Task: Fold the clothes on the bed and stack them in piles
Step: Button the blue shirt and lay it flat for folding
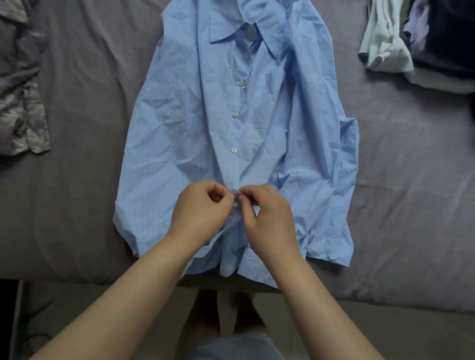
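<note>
A wrinkled light blue button-up shirt (195, 119) lies front-up on the purple bed (86, 93), collar far from me, hem at the near edge. Several white buttons run down its placket. My left hand (200, 208) and my right hand (267, 216) meet at the placket near the hem. Both pinch the cloth there, fingertips close together around a button spot. The sleeves are tucked or hidden beside the body.
A crumpled grey patterned garment (21, 97) lies at the left edge of the bed. At the far right sits a heap of clothes: white pieces (384, 36) and dark navy ones (457, 34). The bed's near edge runs just below the shirt hem; floor lies beneath.
</note>
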Motion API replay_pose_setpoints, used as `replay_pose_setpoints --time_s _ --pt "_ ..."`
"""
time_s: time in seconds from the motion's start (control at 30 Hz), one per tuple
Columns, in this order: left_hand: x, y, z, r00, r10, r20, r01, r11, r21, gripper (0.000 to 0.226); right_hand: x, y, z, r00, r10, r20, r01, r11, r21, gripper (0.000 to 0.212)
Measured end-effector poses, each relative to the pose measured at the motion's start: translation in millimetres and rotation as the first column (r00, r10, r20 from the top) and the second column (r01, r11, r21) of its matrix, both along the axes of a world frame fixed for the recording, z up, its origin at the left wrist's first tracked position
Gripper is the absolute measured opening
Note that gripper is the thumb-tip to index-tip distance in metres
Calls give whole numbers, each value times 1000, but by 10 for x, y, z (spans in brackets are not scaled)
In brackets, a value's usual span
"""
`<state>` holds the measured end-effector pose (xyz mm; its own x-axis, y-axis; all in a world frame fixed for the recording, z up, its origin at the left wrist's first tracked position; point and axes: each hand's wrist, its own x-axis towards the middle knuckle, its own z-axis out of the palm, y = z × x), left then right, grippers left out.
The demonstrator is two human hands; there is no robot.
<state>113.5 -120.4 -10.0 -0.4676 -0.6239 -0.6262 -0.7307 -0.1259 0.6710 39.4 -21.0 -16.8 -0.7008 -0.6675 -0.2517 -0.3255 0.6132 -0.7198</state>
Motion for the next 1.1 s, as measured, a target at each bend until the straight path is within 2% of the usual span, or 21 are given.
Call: replay_pose_setpoints --time_s 0.1,0.2,0.27,0.33,0.37,0.47,0.53,0.63,0.73,0.8,0.87,0.93,1.03,1.1 --pt "15 55 -21 997 44 -57 -44 999 -1 9 28 -28 -13 999 -33 -4 33 999 10 12" --pt "29 162 -45 991 104 -87 -110 992 -64 8 86 -67 -9 980 -183 78 182 983 29 13" --pt "42 235 -31 991 116 -67 -125 982 -144 8 93 -73 -35 880 -343 328 335 939 81 13" --pt "55 279 -9 999 25 25 -16 949 -314 12 95 -67 -40 703 -433 565 437 889 138 12" --pt "61 295 -5 996 -33 81 63 916 -395 14 100 -54 -39 685 -440 581 449 883 140 11" --pt "64 312 -6 984 -82 160 154 844 -514 15 156 -22 2 857 -350 377 357 933 55 13" --pt "63 316 -23 984 -95 154 166 812 -560 14 189 -17 24 901 -306 308 325 946 -11 14" --pt "81 308 -39 985 -139 106 175 749 -639 14 160 1 2 862 -326 388 363 932 -23 13" --pt "117 314 -63 982 -166 85 179 710 -681 19 88 10 11 713 -352 607 428 904 21 9" --pt "121 338 -86 979 -184 84 188 670 -718 23 47 9 22 631 -360 688 459 888 44 10" --pt "122 361 -122 977 -200 77 188 623 -760 24 11 8 20 641 -355 680 446 894 47 11" --pt "117 376 -135 979 -195 62 168 597 -785 23 -5 -2 26 689 -332 645 412 911 29 13" --pt "82 387 -125 983 -180 43 143 592 -793 23 7 -12 8 761 -337 554 392 920 21 14" --pt "59 413 -118 983 -178 56 155 617 -772 22 36 -16 1 769 -370 521 424 906 18 13"
